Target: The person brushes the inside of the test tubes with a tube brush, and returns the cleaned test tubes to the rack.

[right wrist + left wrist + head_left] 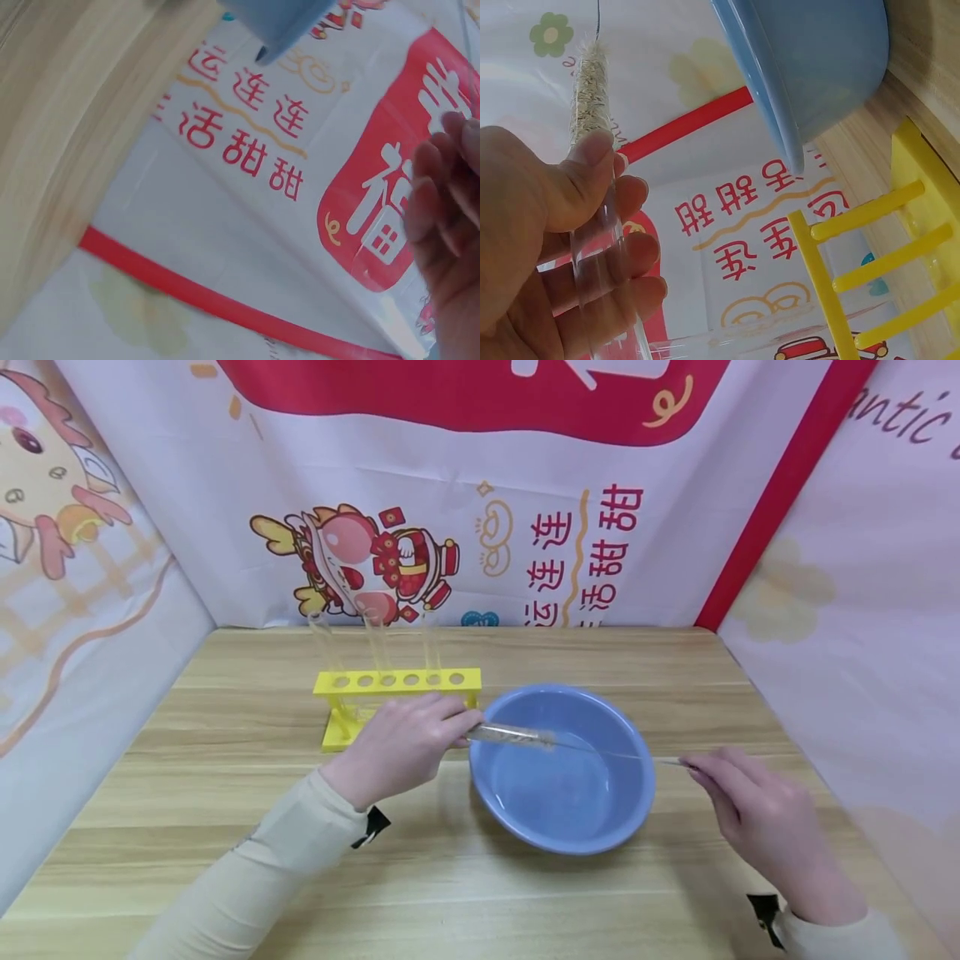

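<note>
My left hand grips a clear glass test tube, its fingers wrapped round the glass. Inside the tube's mouth end sits the pale bristle head of a test tube brush. From there the brush's thin wire runs across to my right hand, which pinches its far end between thumb and fingers. Tube and brush lie nearly level above a blue basin. In the right wrist view the right hand shows at the right edge, with the wire only faintly visible.
A yellow test tube rack stands behind the left hand, with 3 clear test tubes upright in it. The wood-grain table meets printed cloth walls at the back and sides.
</note>
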Demonstrator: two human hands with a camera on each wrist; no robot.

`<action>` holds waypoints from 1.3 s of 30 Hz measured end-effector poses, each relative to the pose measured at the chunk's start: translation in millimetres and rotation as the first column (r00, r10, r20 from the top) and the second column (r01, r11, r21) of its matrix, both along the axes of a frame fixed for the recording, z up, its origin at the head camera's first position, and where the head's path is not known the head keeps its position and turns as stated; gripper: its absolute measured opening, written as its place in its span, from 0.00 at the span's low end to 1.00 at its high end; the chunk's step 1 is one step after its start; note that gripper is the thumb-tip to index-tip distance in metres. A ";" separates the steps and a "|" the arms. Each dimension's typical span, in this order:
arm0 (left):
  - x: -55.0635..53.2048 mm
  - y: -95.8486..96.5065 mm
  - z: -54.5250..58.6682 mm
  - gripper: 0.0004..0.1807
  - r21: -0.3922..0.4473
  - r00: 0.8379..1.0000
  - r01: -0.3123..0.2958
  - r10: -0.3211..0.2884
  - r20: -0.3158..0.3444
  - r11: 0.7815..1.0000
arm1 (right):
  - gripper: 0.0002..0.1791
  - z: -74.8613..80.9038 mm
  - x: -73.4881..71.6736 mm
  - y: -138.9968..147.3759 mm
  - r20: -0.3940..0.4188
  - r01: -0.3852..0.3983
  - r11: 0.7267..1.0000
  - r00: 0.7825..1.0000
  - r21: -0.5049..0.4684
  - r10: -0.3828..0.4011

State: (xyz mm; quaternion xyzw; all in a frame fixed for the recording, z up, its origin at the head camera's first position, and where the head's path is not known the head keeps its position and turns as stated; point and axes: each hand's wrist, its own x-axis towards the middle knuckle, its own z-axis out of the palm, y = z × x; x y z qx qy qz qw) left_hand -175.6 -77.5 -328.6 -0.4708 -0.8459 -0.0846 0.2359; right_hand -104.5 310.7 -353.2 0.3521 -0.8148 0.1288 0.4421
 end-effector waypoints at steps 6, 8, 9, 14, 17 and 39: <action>1.9 1.2 -1.3 0.18 0.016 1.000 0.021 -0.020 -0.023 1.000 | 0.16 1.5 4.1 -6.9 -0.246 0.045 0.997 0.969 0.067 -0.027; 2.5 1.8 -0.9 0.18 0.017 0.999 0.030 -0.030 -0.024 0.999 | 0.15 1.4 5.3 -8.7 -0.266 0.048 0.996 0.964 0.078 -0.026; 2.7 2.1 -0.5 0.18 0.018 0.999 0.033 -0.033 -0.021 0.999 | 0.15 1.5 5.7 -10.2 -0.272 0.048 0.996 0.962 0.081 -0.024; 3.4 3.6 1.8 0.19 0.023 0.999 0.043 -0.043 -0.009 0.999 | 0.16 2.4 7.4 -15.2 -0.244 0.042 0.995 0.970 0.089 -0.019; 4.7 5.6 2.8 0.19 0.025 0.999 0.049 -0.048 -0.014 0.998 | 0.16 0.7 8.7 -15.0 -0.182 0.028 0.995 0.983 0.092 -0.011; 18.7 35.8 6.7 0.12 0.011 0.989 0.096 -0.094 -0.115 0.995 | 0.23 -14.3 4.6 -16.6 0.130 -0.104 0.994 0.987 0.043 0.098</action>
